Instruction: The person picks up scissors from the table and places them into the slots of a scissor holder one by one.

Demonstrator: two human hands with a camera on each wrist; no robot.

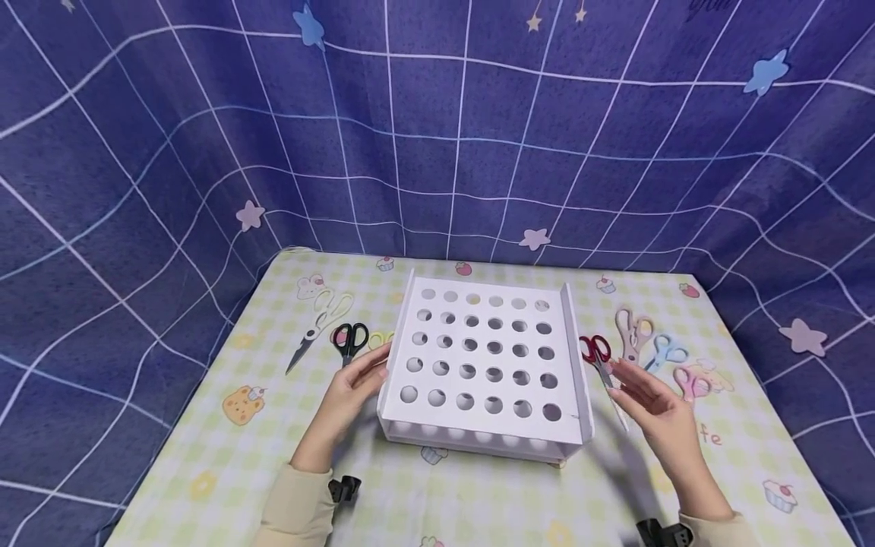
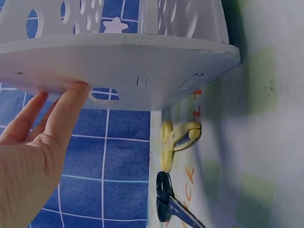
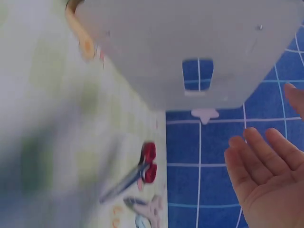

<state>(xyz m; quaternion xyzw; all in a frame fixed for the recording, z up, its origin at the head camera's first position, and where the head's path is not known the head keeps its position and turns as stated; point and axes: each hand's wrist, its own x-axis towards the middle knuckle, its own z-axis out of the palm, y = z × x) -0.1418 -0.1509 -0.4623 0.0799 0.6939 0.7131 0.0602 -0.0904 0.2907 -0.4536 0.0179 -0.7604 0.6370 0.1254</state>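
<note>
A white storage rack [image 1: 481, 357] with rows of round holes stands in mid-table, its top sloping toward me. My left hand [image 1: 355, 387] is at its left side; in the left wrist view the fingertips touch the side panel [image 2: 118, 71] near a cut-out, with fingers extended. My right hand [image 1: 652, 403] is apart from the rack on the right, fingers spread loosely with nothing held. It hovers by red-handled scissors [image 1: 596, 351]. In the right wrist view the open palm faces the right panel [image 3: 152, 52], which has a rectangular hole.
Left of the rack lie cream-handled scissors [image 1: 320, 323], black scissors [image 1: 350, 340] and yellow-handled scissors [image 2: 183, 137]. Right of it are pink-beige scissors [image 1: 632, 334], blue scissors [image 1: 664, 352] and small pink scissors [image 1: 690, 382]. An orange handle [image 3: 81, 35] shows beside the rack. A blue curtain [image 1: 465, 152] hangs behind.
</note>
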